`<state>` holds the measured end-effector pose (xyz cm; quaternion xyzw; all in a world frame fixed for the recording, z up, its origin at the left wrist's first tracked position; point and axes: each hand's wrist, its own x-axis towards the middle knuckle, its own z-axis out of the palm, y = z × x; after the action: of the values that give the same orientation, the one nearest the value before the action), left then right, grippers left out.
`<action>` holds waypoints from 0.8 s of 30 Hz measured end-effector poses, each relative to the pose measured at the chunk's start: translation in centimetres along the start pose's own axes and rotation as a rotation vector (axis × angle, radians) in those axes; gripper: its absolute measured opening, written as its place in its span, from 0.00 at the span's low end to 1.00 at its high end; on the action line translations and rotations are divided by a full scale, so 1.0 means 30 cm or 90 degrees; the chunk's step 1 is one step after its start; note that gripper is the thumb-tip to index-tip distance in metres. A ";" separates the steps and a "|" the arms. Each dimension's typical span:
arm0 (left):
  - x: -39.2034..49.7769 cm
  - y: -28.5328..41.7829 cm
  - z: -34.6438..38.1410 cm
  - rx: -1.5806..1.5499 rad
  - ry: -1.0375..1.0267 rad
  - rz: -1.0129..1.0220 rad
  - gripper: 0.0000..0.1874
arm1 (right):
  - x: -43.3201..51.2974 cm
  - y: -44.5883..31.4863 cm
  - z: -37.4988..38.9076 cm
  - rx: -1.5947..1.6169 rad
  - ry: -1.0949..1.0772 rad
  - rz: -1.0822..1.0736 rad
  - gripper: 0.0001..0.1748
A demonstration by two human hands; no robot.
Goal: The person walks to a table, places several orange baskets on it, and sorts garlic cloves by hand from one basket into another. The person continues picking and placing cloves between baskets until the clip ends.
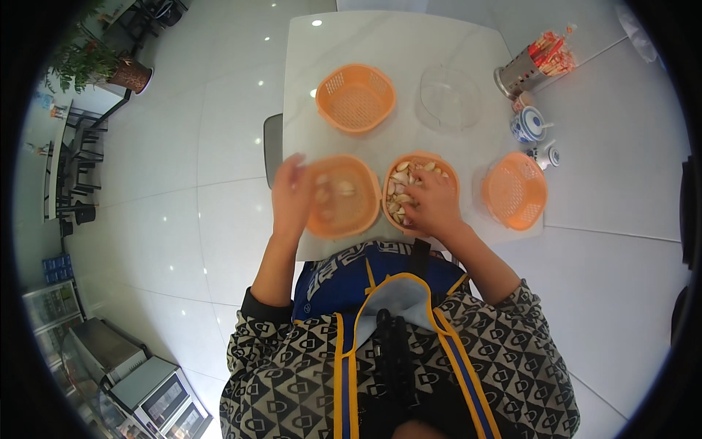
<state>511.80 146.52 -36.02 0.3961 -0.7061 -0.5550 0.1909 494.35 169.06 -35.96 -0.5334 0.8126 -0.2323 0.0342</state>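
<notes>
Two orange plastic baskets stand side by side near the table's front edge. The right-hand basket (458, 186) holds many garlic cloves (401, 178). Inside it, my right hand (433, 200) rests on the cloves with its fingers spread and bent; whether it grips one is hidden. The left-hand basket (351, 225) has a few pale cloves (345, 189) in it and looks blurred. At its left rim is my left hand (290, 192), raised and blurred by motion, so its fingers are hard to make out.
Farther back on the white table (406, 38) are an empty orange basket (355, 99) and a clear plastic container (449, 99). Another orange basket (515, 191) sits at the right. Along the right edge stand a metal holder of wrapped chopsticks (521, 74), a blue-and-white lidded jar (529, 125) and a small pot (544, 155).
</notes>
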 end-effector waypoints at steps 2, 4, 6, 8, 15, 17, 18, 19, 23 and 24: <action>-0.025 0.019 -0.001 -0.030 -0.002 -0.021 0.19 | -0.001 0.031 -0.007 0.078 0.049 0.011 0.13; -0.055 0.043 0.003 -0.083 -0.001 -0.075 0.18 | -0.004 0.059 -0.009 0.262 0.022 0.205 0.12; -0.085 0.068 0.009 -0.125 -0.041 -0.070 0.18 | -0.003 0.082 -0.010 0.409 0.006 0.355 0.10; -0.109 0.086 0.020 -0.170 -0.064 -0.086 0.17 | 0.006 0.099 -0.011 0.526 0.004 0.442 0.09; -0.131 0.092 0.027 -0.159 -0.089 -0.088 0.15 | 0.058 0.067 0.016 0.381 -0.022 0.339 0.11; -0.133 0.087 0.025 -0.172 -0.081 -0.071 0.14 | 0.067 0.039 0.036 0.190 -0.108 0.306 0.14; -0.133 0.084 0.020 -0.180 -0.083 -0.068 0.14 | 0.067 0.024 0.047 0.136 -0.119 0.298 0.14; -0.134 0.080 0.016 -0.185 -0.082 -0.069 0.14 | 0.066 0.014 0.057 0.085 -0.118 0.283 0.15; -0.131 0.055 -0.011 -0.193 -0.062 -0.095 0.14 | 0.069 0.029 0.060 0.105 -0.107 0.288 0.15; -0.131 0.047 -0.016 -0.190 -0.047 -0.091 0.14 | 0.072 0.043 0.049 0.118 -0.074 0.278 0.15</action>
<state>514.07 149.35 -33.89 0.3919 -0.5927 -0.6798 0.1819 492.77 167.05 -37.38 -0.3523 0.8804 -0.2622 0.1793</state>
